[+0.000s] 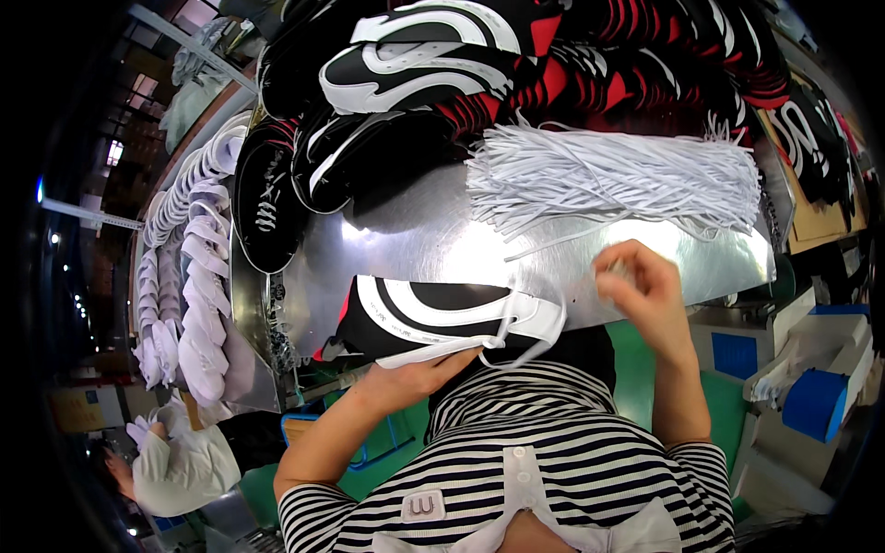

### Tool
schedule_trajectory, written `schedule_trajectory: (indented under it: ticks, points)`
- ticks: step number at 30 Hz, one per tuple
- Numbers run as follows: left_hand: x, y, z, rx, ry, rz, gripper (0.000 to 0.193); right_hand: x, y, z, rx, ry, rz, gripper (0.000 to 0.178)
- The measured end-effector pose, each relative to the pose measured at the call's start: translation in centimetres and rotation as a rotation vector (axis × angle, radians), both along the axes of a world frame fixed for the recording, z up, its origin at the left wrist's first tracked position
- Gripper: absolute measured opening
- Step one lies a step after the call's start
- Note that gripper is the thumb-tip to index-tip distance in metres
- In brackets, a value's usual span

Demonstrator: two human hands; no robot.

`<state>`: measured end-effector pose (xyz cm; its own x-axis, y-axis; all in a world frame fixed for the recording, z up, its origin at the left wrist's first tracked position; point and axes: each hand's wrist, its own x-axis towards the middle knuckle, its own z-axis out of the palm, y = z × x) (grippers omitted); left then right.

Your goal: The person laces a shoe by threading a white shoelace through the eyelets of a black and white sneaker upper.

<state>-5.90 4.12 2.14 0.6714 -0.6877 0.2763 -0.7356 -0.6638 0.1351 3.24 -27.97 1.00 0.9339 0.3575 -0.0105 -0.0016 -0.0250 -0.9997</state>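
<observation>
Black shoe upper (438, 315) lies just beyond your left hand (413, 380), which grips its edge; it's white-banded, red-heeled. Your right hand (645, 288) curls (contents unclear).

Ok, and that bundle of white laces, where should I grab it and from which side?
Probably grip the lace bundle around its middle, from the near side. It runs left to right on the metal table, with bare metal in front and stacked shoes close behind. Both ends splay into loose strands, so holding an end would likely drag some out. No tie shows.
</observation>
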Motion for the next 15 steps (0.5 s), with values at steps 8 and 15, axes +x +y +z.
schedule_trajectory:
  ticks: [8, 15]
  points:
    - [2.5, 1.0, 0.6, -0.009, 0.087, 0.007, 0.038, 6.0, 6.8, -3.7, -0.054, 0.152, 0.391, 0.012]
    - [2.9, 4.4, -1.3, 0.008, 0.13, 0.306, 0.037, -2.3, 2.1, 3.1, -0.225, -0.046, 0.734, 0.019]
